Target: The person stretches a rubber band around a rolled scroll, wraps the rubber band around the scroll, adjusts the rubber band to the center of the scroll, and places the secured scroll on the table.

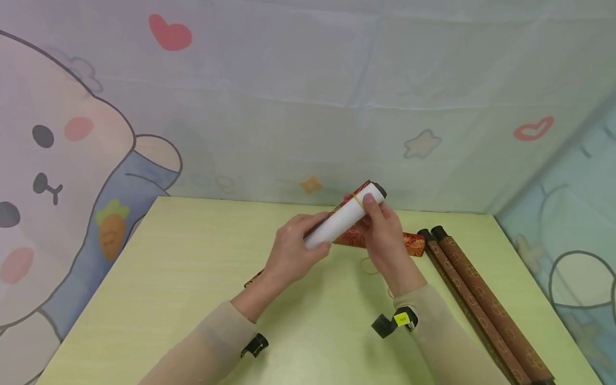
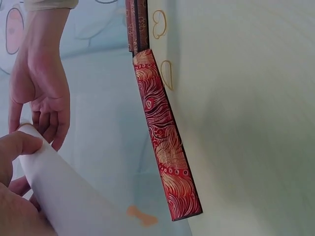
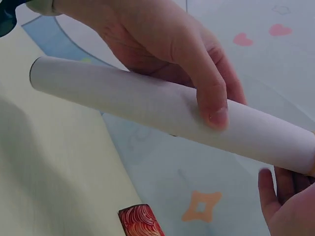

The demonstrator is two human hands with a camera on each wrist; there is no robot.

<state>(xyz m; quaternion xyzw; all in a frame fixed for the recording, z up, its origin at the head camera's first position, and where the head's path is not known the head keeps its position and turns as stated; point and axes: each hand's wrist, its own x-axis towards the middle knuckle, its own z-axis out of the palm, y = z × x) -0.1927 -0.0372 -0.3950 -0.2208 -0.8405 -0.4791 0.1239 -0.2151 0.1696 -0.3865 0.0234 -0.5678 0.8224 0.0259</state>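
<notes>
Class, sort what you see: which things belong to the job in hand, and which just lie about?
In use: left hand, right hand, white roll, yellow band around it.

Apparently lying about: red patterned box, brown patterned pieces, loose bands.

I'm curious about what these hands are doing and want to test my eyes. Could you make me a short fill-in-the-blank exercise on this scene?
1. The left hand and right hand hold a roll that, in the head view, looks mostly ____ in colour.
2. A thin yellowish band crosses the roll near the end held by the ____ hand.
3. Brown patterned rods lie side by side on the table; they number ____.

Missing words: white; right; two.
</notes>
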